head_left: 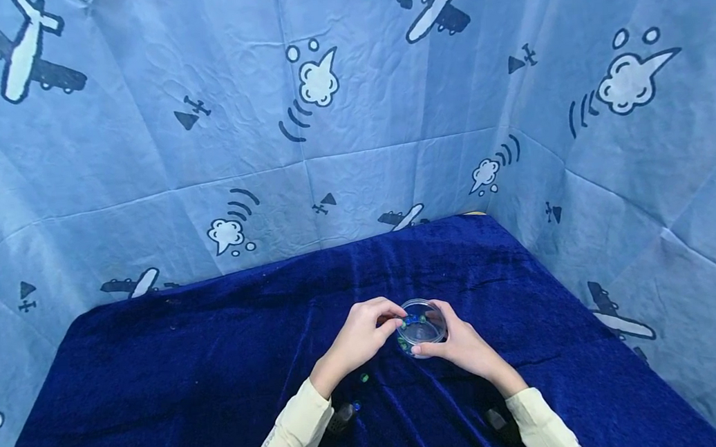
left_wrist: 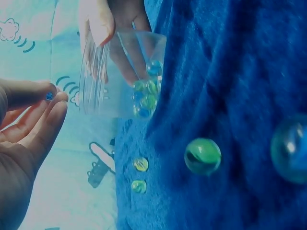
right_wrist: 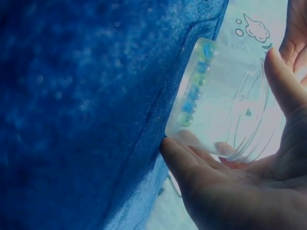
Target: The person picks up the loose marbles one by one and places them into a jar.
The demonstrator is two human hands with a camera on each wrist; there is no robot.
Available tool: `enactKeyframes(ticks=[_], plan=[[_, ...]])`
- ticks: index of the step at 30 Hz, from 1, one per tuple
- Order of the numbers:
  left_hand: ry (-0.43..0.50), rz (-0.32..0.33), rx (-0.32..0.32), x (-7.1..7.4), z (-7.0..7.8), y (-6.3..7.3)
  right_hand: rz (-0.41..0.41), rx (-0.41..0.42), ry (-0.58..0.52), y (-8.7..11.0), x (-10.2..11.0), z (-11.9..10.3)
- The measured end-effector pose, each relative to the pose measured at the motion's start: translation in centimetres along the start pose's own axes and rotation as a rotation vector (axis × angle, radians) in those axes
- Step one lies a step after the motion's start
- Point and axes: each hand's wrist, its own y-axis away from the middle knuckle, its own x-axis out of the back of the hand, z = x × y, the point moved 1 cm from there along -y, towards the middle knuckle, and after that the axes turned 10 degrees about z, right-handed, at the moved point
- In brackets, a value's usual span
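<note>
My right hand [head_left: 463, 344] holds a clear plastic jar [head_left: 429, 331] upright on the cloth, thumb and fingers round its side. Several blue and green glass marbles [right_wrist: 195, 92] lie along the jar's bottom. Just over the open mouth, my left hand [head_left: 362, 334] pinches a small blue marble [left_wrist: 49, 96] between thumb and fingertips, which mostly cover it. Loose on the cloth near my left wrist are a green marble [head_left: 364, 377] and a blue marble [head_left: 356, 406]. Two yellow-green marbles [left_wrist: 140, 164] also show beyond them in the left wrist view.
Dark blue velvety cloth [head_left: 219, 372] covers the table, with folds running under the jar. Light blue curtains [head_left: 251, 120] printed with planes and clouds stand behind and at both sides. A dark device [head_left: 342, 420] sits beneath my left wrist.
</note>
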Motion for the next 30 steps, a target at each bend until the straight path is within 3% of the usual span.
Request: enactKeyframes(ticks=[20,30], plan=[[0.023,-0.064,0.038,-1.8,0.5,-0.8,0.000,0.031,-0.015,0.1,0.2,-0.1],[0.032,-0.071,0.021,-2.4,0.5,-1.2,0.001,0.038,-0.012,0.2,0.2,-0.1]])
